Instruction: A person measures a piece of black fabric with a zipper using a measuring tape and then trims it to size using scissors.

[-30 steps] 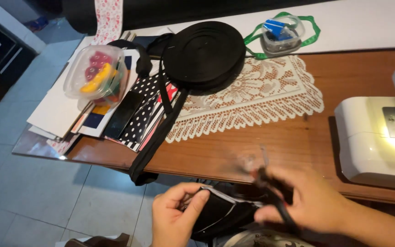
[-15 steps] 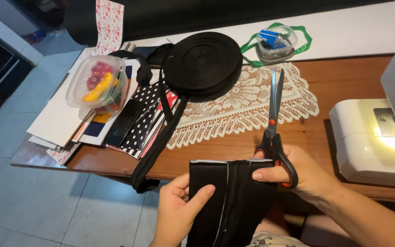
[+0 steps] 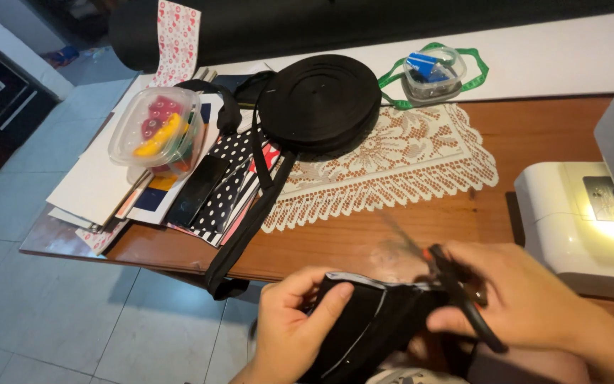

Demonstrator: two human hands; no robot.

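Head cam only, so one angle: my left hand (image 3: 289, 327) is pinching the near-left edge of a folded piece of black fabric with a pale trim line (image 3: 360, 331), thumb on top, fingers curled under, I'd guess to keep the edge taut. My right hand (image 3: 527, 302) is clenched through the handles of a pair of black-handled scissors with an orange pivot (image 3: 456, 284); the blades are motion-blurred, pointing up-left over the brown wooden table (image 3: 534, 135). So the fabric sits between both hands, just off the table's near edge, scissors touching or right at its right end, hard to tell which. Further back, well apart: a big roll of black webbing strap (image 3: 321, 103), a cream lace doily (image 3: 392, 160), and a white sewing machine (image 3: 577, 213) at right.
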